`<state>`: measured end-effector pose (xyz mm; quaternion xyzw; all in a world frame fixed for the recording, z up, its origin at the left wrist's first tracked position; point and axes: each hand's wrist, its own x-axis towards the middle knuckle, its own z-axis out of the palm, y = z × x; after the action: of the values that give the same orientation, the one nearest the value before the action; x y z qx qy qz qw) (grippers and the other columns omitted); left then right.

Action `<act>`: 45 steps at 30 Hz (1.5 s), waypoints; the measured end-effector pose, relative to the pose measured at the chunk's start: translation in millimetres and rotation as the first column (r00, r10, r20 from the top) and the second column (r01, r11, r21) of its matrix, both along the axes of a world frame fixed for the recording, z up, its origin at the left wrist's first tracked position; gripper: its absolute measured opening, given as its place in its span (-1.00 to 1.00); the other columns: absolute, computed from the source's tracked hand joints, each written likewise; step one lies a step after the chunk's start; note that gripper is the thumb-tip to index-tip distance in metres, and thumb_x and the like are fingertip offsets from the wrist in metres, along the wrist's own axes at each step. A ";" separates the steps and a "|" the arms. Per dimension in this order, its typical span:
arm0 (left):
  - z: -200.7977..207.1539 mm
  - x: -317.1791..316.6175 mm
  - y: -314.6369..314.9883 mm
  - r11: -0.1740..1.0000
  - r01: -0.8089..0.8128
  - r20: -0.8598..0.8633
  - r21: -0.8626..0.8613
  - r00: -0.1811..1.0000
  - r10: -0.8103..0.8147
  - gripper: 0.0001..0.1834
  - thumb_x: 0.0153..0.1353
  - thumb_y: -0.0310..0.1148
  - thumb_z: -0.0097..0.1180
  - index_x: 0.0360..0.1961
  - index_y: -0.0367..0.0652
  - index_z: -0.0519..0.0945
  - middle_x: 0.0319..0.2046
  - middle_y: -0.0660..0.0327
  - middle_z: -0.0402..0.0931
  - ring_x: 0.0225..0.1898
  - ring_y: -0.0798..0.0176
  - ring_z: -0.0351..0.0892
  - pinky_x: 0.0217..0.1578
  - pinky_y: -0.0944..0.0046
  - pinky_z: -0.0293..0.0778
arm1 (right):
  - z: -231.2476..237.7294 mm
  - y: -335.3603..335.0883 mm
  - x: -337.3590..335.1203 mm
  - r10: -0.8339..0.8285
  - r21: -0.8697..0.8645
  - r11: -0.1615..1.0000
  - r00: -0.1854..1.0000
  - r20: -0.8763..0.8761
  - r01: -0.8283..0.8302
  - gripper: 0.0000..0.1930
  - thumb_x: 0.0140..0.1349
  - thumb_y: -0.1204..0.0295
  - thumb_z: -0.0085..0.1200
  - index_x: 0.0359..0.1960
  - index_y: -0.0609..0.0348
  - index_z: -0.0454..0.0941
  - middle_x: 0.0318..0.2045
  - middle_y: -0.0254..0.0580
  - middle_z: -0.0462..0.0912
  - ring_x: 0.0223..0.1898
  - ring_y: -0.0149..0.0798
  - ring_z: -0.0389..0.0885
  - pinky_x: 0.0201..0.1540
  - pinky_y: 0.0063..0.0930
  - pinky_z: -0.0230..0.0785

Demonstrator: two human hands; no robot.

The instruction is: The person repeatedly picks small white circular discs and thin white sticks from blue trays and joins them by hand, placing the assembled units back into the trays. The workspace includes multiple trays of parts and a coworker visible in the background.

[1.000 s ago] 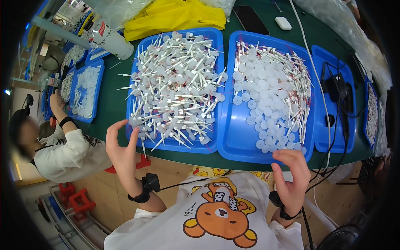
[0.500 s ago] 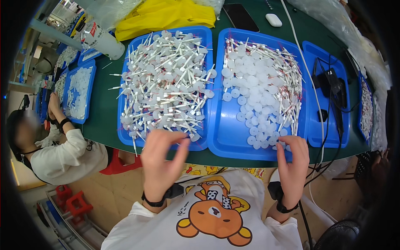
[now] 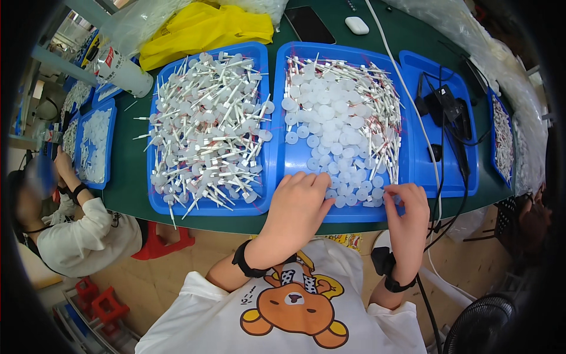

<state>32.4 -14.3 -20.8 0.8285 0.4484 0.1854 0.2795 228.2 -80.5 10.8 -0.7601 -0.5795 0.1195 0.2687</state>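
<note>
Left hand (image 3: 299,205) half-curled, right hand (image 3: 410,207) near-pinched, holds unclear, your blue plastic tray (image 3: 292,160) carries still-loose frosted discs (image 3: 325,112), disc-fitted white rods (image 3: 206,131) leftward of it.

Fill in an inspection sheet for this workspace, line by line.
Surface: green table, mostly covered.
Job's things: left large tray holds piled disc-and-stick pieces; right large tray holds loose translucent discs, white sticks beside them.
Clutter: phone, white case, yellow bag, bottle.
Grippers: left hand over the right large tray's front edge, right hand by discs there; grip unclear.
Cables: black cables in the narrower tray; white cable over its left side.
Surroundings: co-worker at left, red stool, fan lower right.
</note>
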 end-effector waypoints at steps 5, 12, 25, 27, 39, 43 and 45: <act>1.4 2.2 2.5 0.992 -0.039 0.094 -0.117 0.994 0.050 -0.77 0.07 -0.49 0.34 -0.26 -0.20 0.55 -0.43 0.17 0.56 -0.30 0.10 0.60 -0.22 0.14 0.48 | -7.3 20.0 -1.9 0.135 -0.002 0.991 0.986 0.099 -0.135 -0.70 0.15 0.62 0.18 -0.04 0.25 0.55 -0.17 -0.05 0.55 -0.15 0.03 0.50 -0.10 -0.19 0.39; 8.9 -13.4 6.2 0.960 0.040 0.216 -0.278 0.976 0.022 -0.83 0.07 -0.59 0.28 -0.28 -0.25 0.60 -0.37 0.14 0.53 -0.30 0.20 0.60 -0.24 0.26 0.52 | -25.5 28.1 -8.0 0.044 -0.036 0.999 0.993 0.106 -0.040 -0.56 0.27 0.47 0.17 0.19 0.21 0.47 -0.03 -0.01 0.51 0.00 0.05 0.49 0.04 -0.23 0.38; 21.3 -31.3 3.0 0.775 0.149 0.664 -0.614 0.629 0.404 -0.75 0.19 -0.70 0.21 -0.09 -0.37 0.58 -0.02 0.05 0.58 -0.04 0.23 0.66 -0.04 0.29 0.59 | -0.3 5.4 -18.0 0.021 0.193 0.969 0.725 -0.688 0.155 -0.80 0.20 0.70 0.16 -0.14 0.32 0.57 -0.31 -0.16 0.64 -0.38 -0.39 0.57 -0.28 -0.51 0.39; 19.9 -34.1 3.0 0.779 0.204 0.704 -0.593 0.600 0.379 -0.68 0.20 -0.70 0.23 0.00 -0.38 0.58 0.04 0.06 0.54 -0.05 0.29 0.65 -0.01 0.33 0.57 | 9.0 -2.3 -26.0 0.091 0.196 0.978 0.709 -0.699 0.068 -0.77 0.17 0.74 0.15 -0.12 0.36 0.57 -0.30 -0.08 0.64 -0.36 -0.31 0.59 -0.27 -0.48 0.41; 18.9 -40.1 2.4 0.695 0.490 0.842 -0.526 0.415 0.344 -0.63 0.31 -0.71 0.05 0.14 -0.44 0.51 0.11 0.01 0.47 0.01 0.13 0.63 0.08 0.17 0.55 | 28.4 -5.8 -34.1 0.451 0.267 0.887 0.832 -0.323 -0.377 -0.53 0.03 0.78 0.11 0.04 0.31 0.63 -0.40 -0.17 0.51 -0.40 -0.23 0.50 -0.36 -0.45 0.38; 20.4 -39.6 1.8 0.694 0.472 0.829 -0.543 0.430 0.356 -0.65 0.30 -0.66 0.08 0.12 -0.43 0.53 0.08 0.00 0.48 -0.03 0.14 0.64 0.04 0.17 0.57 | 25.9 -6.4 -33.3 0.468 0.264 0.878 0.831 -0.300 -0.399 -0.51 -0.01 0.76 0.13 0.05 0.26 0.64 -0.41 -0.19 0.49 -0.40 -0.21 0.50 -0.35 -0.40 0.37; 23.9 -36.9 -0.7 0.703 0.412 0.800 -0.580 0.449 0.397 -0.67 0.29 -0.58 0.12 0.08 -0.41 0.56 0.03 -0.03 0.51 -0.11 0.16 0.64 -0.04 0.17 0.59 | 24.1 -6.8 -31.3 0.491 0.262 0.866 0.823 -0.285 -0.426 -0.50 -0.03 0.76 0.14 0.05 0.25 0.64 -0.41 -0.20 0.49 -0.40 -0.20 0.50 -0.34 -0.39 0.36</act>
<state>-4.5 -15.0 3.1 0.4259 0.2611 0.4014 0.7677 196.8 -87.3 34.9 -0.5362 -0.6985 0.2564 0.3986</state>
